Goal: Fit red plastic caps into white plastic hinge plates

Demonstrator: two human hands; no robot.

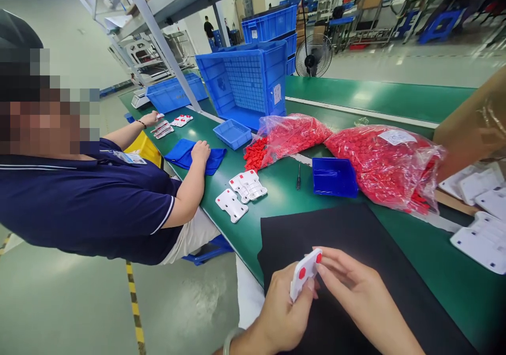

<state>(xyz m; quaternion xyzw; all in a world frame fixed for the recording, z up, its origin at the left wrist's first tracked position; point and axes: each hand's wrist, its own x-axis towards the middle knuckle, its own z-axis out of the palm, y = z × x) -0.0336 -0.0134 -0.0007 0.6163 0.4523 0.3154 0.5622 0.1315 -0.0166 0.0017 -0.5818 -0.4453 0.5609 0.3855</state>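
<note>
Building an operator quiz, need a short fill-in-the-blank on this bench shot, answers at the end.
1. The left hand holds a ____ plate with two red pieces showing.
2. Below both hands, a ____ sheet covers part of the bench.
3. A screwdriver lies on the ____ tabletop.
4. The two filled plastic bags hold many small ____ parts.

Missing words: white; black; green; red.
</note>
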